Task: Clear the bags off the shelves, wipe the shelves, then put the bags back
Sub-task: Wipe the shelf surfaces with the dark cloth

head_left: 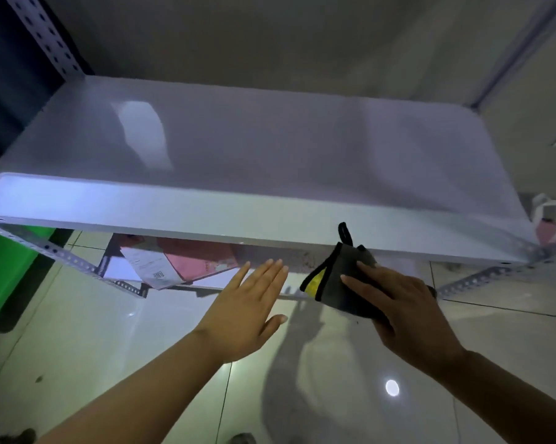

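Bin (4, 274), green, at far left. We see the shelf (270, 161) running left to right across mid-frame, bags (174, 264) beneath. Our left hand (248, 302) is flat, holding nothing; our right hand (401, 302) grips a grey cloth (337, 280) at the shelf's front edge.

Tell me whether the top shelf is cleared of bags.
Cleared. The top shelf shows only bare white surface; the right hand holds a grey cloth at its front edge.
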### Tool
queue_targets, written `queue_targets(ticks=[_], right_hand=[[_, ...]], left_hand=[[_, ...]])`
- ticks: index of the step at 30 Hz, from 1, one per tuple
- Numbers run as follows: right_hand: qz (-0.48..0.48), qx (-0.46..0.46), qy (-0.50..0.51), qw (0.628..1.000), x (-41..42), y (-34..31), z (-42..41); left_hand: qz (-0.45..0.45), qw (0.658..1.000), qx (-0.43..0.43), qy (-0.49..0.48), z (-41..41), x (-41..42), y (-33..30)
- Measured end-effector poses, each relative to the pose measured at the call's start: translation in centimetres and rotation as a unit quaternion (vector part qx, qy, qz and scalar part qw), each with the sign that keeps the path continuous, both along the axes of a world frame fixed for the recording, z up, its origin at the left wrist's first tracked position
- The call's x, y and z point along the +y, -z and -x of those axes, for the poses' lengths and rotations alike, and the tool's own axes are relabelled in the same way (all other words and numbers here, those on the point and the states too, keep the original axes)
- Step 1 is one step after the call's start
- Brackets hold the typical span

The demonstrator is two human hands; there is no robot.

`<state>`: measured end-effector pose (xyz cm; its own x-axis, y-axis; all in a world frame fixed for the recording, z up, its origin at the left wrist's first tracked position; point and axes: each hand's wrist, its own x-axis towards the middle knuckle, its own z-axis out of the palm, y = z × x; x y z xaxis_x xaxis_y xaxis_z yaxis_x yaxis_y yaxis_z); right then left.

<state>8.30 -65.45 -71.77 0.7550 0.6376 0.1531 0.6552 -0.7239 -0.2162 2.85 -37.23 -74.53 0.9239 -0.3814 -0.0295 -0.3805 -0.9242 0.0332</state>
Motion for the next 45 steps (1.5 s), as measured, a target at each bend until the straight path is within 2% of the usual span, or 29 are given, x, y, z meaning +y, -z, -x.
queue_targets(ticks=[3, 5, 9, 12, 15, 21, 28, 30, 33, 37, 39, 41, 43, 45], right_hand=[[0.007, 0.03, 0.051, 0.998, -1.3, 2.2, 1.9], [0.001, 0.095, 0.115, 0.989, -1.8, 4.6, 3.2], [-0.026, 0.215, 0.279, 0.936, -2.5, 10.0, 4.6], [0.025, 0.255, 0.319, 0.912, -3.0, 13.8, 4.9], [0.011, 0.286, 0.347, 0.893, -4.1, 17.2, 4.5], [-0.063, 0.247, 0.349, 0.902, -7.8, 23.2, 0.3], [-0.164, 0.124, 0.416, 0.886, -12.2, 29.3, -6.6], [-0.187, 0.103, 0.436, 0.874, -12.5, 31.3, -8.4], [-0.217, 0.107, 0.49, 0.837, -12.2, 34.0, -10.9], [-0.321, 0.114, 0.486, 0.805, -11.0, 35.6, -13.4], [-0.314, 0.11, 0.473, 0.816, -11.1, 35.8, -14.1], [-0.251, 0.103, 0.463, 0.844, -11.1, 35.3, -14.1], [-0.199, 0.106, 0.418, 0.88, -11.3, 35.4, -13.7], [-0.097, 0.131, 0.347, 0.924, -11.8, 36.3, -13.0]], left_hand=[[-0.017, 0.999, 0.03, 0.009, 0.3, 0.4, 1.3], [-0.032, 0.998, 0.052, 0.012, 0.3, 0.9, 2.4], [-0.025, 0.998, 0.059, -0.008, -0.3, 1.0, 4.5], [-0.02, 0.999, 0.034, -0.007, -0.4, -0.4, 7.1], [-0.02, 0.999, 0.032, -0.011, -0.6, -2.5, 10.7], [-0.013, 0.999, 0.049, -0.015, -3.2, -7.1, 20.0], [-0.032, 0.999, 0.002, 0.008, -9.2, -8.8, 27.6], [-0.041, 0.999, -0.005, 0.017, -10.6, -7.9, 29.6], [-0.016, 0.999, -0.027, -0.018, -12.0, -6.2, 32.0], [-0.012, 0.997, -0.042, -0.068, -13.4, -4.2, 33.6], [0.008, 0.994, -0.051, -0.094, -13.7, -3.1, 34.1], [0.025, 0.991, -0.055, -0.118, -13.8, -2.4, 34.4], [0.039, 0.988, -0.057, -0.138, -13.8, -2.1, 34.5], [0.052, 0.984, -0.058, -0.162, -13.6, -2.1, 34.5]])
